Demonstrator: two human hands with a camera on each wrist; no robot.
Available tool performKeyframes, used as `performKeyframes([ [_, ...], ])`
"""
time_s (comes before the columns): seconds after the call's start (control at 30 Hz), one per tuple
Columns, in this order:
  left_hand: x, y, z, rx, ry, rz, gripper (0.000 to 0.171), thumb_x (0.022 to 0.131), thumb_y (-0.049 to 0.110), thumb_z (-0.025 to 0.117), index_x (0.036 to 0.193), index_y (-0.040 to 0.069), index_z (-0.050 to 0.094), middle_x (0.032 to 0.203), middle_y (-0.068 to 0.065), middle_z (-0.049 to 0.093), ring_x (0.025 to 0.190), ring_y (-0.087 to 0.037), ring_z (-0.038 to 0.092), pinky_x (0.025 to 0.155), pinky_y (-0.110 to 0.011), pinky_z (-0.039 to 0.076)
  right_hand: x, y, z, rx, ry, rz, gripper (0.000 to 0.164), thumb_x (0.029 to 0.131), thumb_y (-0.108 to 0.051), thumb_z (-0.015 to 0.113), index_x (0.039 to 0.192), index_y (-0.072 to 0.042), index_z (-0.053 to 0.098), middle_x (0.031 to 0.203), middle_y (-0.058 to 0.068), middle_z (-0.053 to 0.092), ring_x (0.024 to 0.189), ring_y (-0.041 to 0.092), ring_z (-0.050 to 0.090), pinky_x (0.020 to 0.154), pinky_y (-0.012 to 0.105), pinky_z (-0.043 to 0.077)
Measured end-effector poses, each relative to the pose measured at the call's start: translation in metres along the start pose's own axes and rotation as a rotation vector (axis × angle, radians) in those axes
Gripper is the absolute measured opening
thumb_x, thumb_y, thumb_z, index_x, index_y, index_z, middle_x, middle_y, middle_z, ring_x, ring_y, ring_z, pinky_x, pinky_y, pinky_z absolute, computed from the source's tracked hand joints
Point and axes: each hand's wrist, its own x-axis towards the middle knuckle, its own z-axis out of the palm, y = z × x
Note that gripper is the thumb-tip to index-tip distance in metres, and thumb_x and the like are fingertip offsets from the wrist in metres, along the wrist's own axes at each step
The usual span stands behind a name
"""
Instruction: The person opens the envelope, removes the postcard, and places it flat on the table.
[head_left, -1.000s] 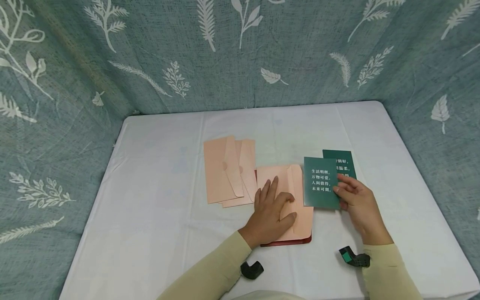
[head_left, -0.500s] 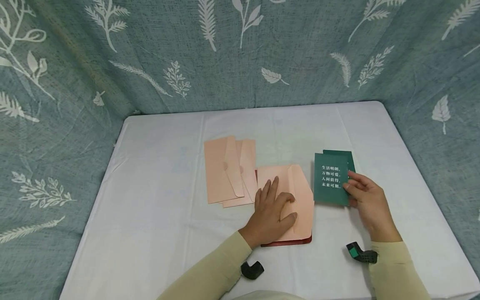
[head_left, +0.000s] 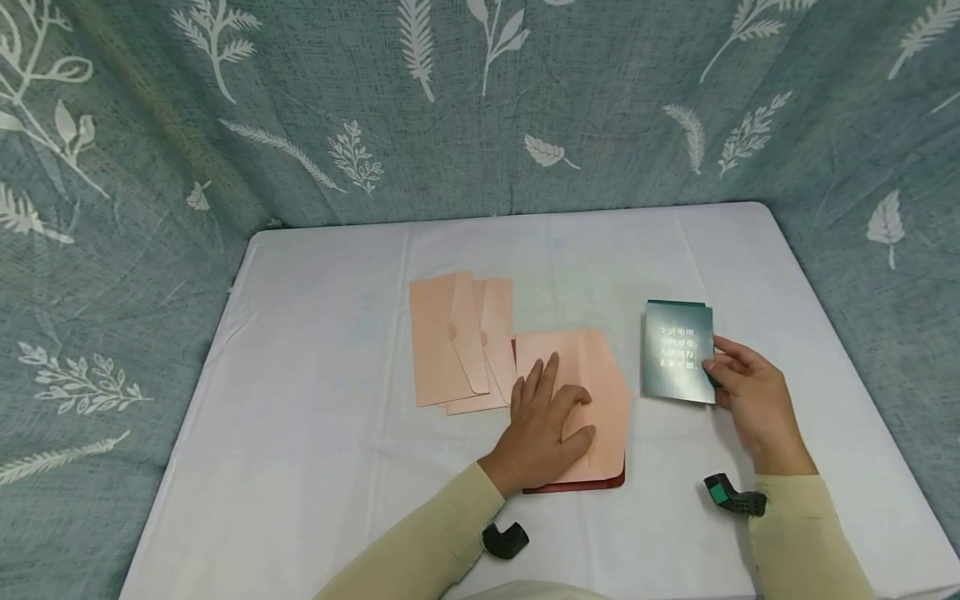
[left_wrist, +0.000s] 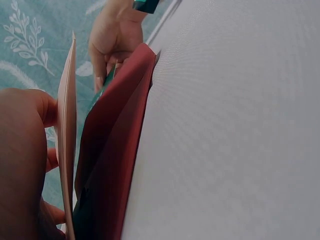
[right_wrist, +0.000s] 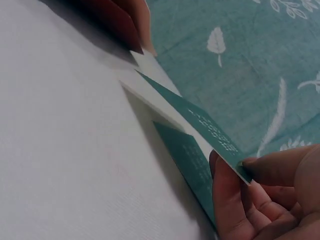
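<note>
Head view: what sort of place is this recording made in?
Probably a makeshift recording booth: leaf-print cloth hangs behind and along both sides of a white-covered table, and small black devices sit by both wrists. Whether it stands inside a home or a studio, I can't tell.

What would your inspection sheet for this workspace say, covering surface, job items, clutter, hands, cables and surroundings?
Surface: white table, lightly creased.
Job's things: two overlapping peach envelopes; a third peach envelope, flap unfolded, above a red paper item; upper green card, printed, held apart above a lower green card.
Clutter: nothing seen.
Grippers: bare hands; left hand rests on the third peach envelope, right hand pinches the upper green card's edge; a black device sits at the left sleeve, another at the right.
Cables: nothing seen.
Surroundings: teal leaf-print fabric behind and beside the table.
</note>
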Motion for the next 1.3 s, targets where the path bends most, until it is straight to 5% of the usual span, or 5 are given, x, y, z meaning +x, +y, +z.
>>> performKeyframes([
  [0.6,-0.002,0.001,-0.001,-0.004,-0.004,0.007,0.032,0.104,0.037,0.055,0.132,0.021,0.058,0.180,-0.018,0.007,0.165,-0.037,-0.001,0.124,-0.069,0.001,0.017,0.003,-0.008,-0.014,0.036,0.003,0.053,0.111,-0.016,0.066,0.160,0.001,0.051,0.114,0.003,0.061,0.093,0.010,0.060,0.067,0.020,0.054],
  [0.83,-0.003,0.000,0.000,0.004,-0.001,0.011,0.032,0.104,0.037,0.055,0.132,0.022,0.058,0.180,-0.019,0.008,0.165,-0.039,0.000,0.123,-0.070,0.002,0.018,0.001,-0.006,-0.164,0.078,0.018,0.054,0.114,-0.029,0.061,0.161,-0.004,0.052,0.119,0.001,0.061,0.098,0.011,0.060,0.070,0.021,0.054],
  [1.3,-0.003,0.000,0.000,0.003,0.001,0.014,0.032,0.104,0.037,0.056,0.132,0.021,0.058,0.180,-0.019,0.008,0.164,-0.039,0.000,0.124,-0.069,0.002,0.013,-0.001,-0.010,-0.229,0.163,0.005,0.054,0.114,-0.037,0.057,0.159,-0.006,0.055,0.139,0.013,0.063,0.113,0.017,0.065,0.080,0.016,0.056],
])
